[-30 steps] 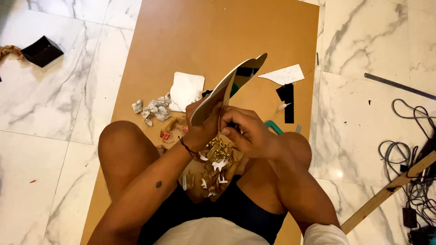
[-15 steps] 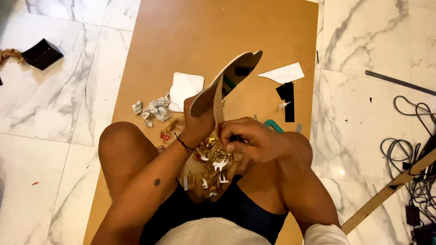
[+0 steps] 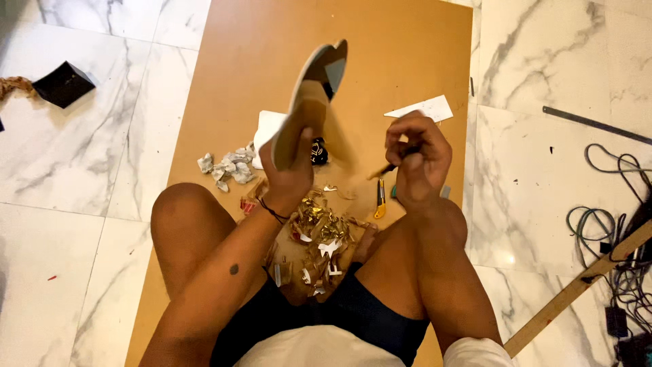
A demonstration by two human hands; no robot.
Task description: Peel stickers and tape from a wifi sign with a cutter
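seated cross-legged on a brown board (image 3: 224,75) laid over marble floor (image 3: 81,170). left hand (image 3: 288,178) raised, fingers closed around the lower end of a curved tan cutout (image 3: 307,109), held upright and tilted above the board. right hand (image 3: 415,158) lifted just beside it, fingers curled shut on a thin dark tool (image 3: 388,168); exact kind not discernible. tool tip apart from the cutout edge, not touching. yellow utility knife (image 3: 380,198) left lying on the board below the right hand. gold and white scraps (image 3: 319,231) heaped between the legs; crumpled paper bits (image 3: 227,166) near the left knee. step judged as trimming or scraping of the cutout edge, at a pause between strokes. next move judged to require a steady left-hand hold and a controlled return of the tip to the edge.
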